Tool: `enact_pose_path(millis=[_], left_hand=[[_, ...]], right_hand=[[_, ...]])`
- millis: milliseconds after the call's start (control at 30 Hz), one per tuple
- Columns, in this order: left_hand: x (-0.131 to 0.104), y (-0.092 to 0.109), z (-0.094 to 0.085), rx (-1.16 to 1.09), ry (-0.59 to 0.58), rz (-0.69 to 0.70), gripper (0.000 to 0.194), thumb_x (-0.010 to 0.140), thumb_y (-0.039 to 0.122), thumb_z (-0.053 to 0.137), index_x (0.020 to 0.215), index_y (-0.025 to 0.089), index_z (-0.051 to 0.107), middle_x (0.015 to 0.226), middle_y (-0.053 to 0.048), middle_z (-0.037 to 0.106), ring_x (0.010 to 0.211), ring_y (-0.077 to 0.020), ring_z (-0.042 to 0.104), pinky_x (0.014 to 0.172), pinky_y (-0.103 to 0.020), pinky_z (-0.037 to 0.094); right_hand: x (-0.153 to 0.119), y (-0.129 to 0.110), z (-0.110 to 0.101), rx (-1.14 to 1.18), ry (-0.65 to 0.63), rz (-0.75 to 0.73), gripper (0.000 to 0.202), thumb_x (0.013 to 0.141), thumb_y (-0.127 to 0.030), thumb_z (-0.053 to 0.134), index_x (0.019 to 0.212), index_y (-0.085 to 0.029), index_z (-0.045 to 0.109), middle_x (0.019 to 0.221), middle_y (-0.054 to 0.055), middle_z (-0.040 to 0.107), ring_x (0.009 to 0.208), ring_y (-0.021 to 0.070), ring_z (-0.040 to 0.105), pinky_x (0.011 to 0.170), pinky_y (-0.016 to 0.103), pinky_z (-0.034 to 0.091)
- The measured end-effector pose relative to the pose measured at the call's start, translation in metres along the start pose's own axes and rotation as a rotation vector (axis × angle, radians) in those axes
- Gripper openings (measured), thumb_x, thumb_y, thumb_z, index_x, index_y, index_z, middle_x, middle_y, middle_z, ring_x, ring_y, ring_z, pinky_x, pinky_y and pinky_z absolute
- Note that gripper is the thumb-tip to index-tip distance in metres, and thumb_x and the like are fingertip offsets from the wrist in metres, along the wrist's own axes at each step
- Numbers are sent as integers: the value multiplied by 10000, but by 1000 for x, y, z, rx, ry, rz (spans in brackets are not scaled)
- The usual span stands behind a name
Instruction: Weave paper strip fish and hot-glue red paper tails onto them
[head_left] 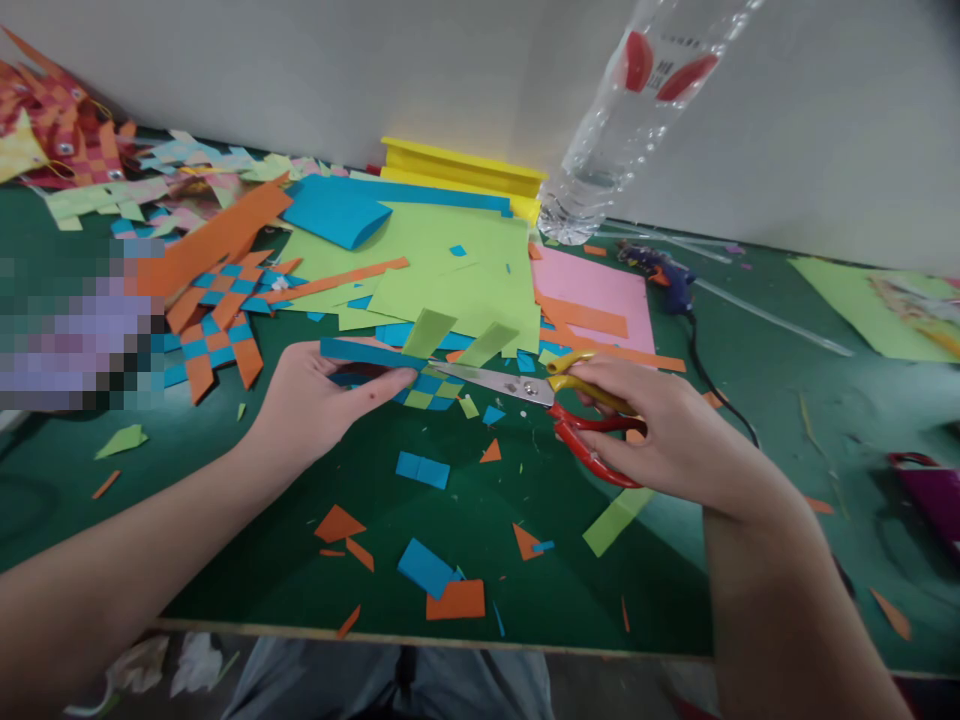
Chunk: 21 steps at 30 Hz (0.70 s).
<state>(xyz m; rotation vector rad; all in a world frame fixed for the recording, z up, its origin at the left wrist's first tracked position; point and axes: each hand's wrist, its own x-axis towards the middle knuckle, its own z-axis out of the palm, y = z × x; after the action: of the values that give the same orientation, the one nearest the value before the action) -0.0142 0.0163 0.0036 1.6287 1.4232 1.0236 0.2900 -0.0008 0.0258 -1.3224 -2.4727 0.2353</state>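
My left hand (322,395) pinches a woven paper piece (429,390) of blue and green strips between thumb and fingers, above the table. Two green strip ends stick up from it, and a blue strip reaches out to the left. In my right hand (637,420) are scissors (517,385) with one yellow and one red handle. Their blades point left, and the tips meet the woven piece beside my left thumb. Whether the blades are cutting into the paper I cannot tell.
Behind my hands lie green sheets (457,265), a pink sheet (592,290) and orange-blue woven pieces (217,310). A water bottle (615,130) stands near the wall, left of a glue gun (671,280) with a cord. Paper scraps (424,470) litter the green table (277,560).
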Motion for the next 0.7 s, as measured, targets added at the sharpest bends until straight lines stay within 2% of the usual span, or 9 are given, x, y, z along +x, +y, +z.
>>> enact_pose_path(millis=[267,500,700], left_hand=[[0,2,0,-1,-6,-12,228,694,449,748,781,238,748,782,-4,746,741,-229,700,677,-296,582],[0,1,1,-19,0,-26,215,689,434,752,775,237,742,776,-1,744,748,-223,699,683,-287,580],[0,0,1,0,2,5,171,692,409,748,763,253,748,747,15,735,731,-211,692,669,-272,569]], right_hand=[[0,-1,0,2,-24,14,323,829,-345,552,1113,-202,607,1082,93,682,896,237,669,688,335,551],[0,-1,1,-5,14,-11,339,823,-344,567,1118,-179,594,1129,105,669,924,230,668,734,326,559],[0,-1,1,-8,-30,23,368,814,-358,577,1132,-173,585,1101,103,669,916,221,664,735,321,556]])
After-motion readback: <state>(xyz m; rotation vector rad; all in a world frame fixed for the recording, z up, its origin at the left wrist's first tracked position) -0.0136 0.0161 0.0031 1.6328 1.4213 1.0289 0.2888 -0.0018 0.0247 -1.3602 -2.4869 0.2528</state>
